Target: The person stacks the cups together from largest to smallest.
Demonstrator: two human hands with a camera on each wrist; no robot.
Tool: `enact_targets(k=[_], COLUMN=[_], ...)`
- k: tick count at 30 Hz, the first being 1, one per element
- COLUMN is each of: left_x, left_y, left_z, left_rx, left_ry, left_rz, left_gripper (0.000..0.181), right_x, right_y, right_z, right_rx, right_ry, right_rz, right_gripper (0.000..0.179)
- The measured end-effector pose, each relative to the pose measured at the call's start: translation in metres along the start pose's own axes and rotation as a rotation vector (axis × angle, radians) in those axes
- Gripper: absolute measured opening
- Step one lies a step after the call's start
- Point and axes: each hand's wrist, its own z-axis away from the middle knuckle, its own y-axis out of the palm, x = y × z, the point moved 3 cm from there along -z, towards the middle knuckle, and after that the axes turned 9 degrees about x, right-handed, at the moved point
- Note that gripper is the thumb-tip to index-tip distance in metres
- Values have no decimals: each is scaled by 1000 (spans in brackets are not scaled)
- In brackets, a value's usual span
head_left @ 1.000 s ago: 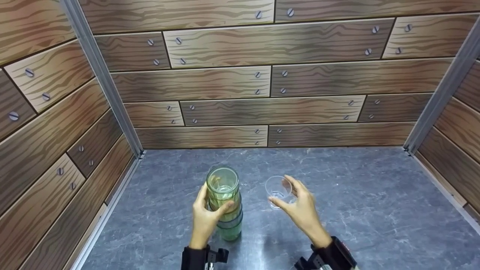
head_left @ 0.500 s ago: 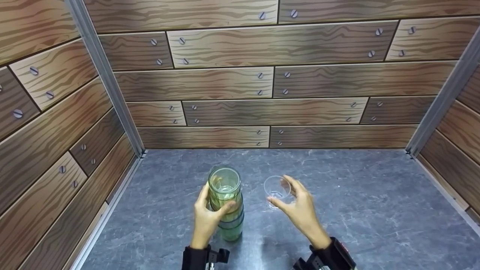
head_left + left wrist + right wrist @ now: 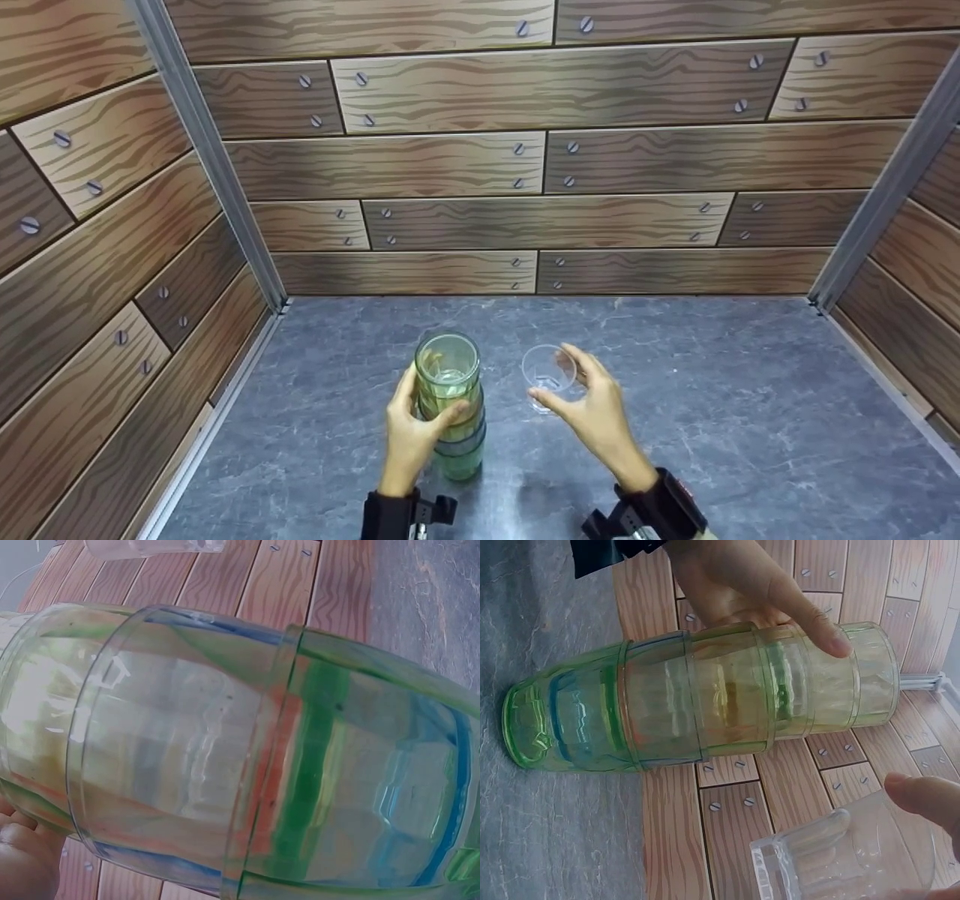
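A tall stack of nested see-through cups (image 3: 459, 450) stands on the grey floor, tinted green and yellow. My left hand (image 3: 417, 439) holds it near the top, thumb on the near side and fingers round the far left. Seen from the right wrist, the stack (image 3: 660, 701) has a green cup lowest and yellowish cups above. Right of it, my right hand (image 3: 600, 420) grips a clear cup (image 3: 546, 382) between thumb and fingers, mouth up. The clear cup (image 3: 840, 855) is apart from the stack, with its thick base raised beside the stack's upper half.
Grey marbled floor (image 3: 750, 405) spreads around both hands. A wood-patterned wall (image 3: 465, 165) closes off the back, with similar walls on the left (image 3: 97, 300) and right (image 3: 915, 247). Metal corner posts (image 3: 202, 150) join them.
My right hand has shifted a little left and away from me with the clear cup, nearer the stack. The left hand and the stack have stayed in place.
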Motion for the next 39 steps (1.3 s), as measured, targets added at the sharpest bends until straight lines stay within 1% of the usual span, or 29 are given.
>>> enact_targets(k=[9, 17, 29, 36, 39], left_x=[-2, -2, -3, -3, -3], left_y=[-1, -2, 0, -1, -1], left_z=[0, 0, 0, 0, 0], left_rx=[-6, -24, -30, -28, -25], left_ry=[31, 24, 31, 58, 48], left_rz=[-22, -64, -65, -59, -59], left_gripper=[82, 84, 83, 82, 82], right_x=[9, 15, 24, 33, 35], right_y=[3, 4, 2, 1, 1], right_z=[-2, -3, -6, -12, -13], right_rx=[1, -3, 6, -3, 1], right_ry=[-36, -52, -64, -85, -91], right_rz=[-19, -17, -9, 9, 9], right_gripper=[73, 72, 71, 70, 71])
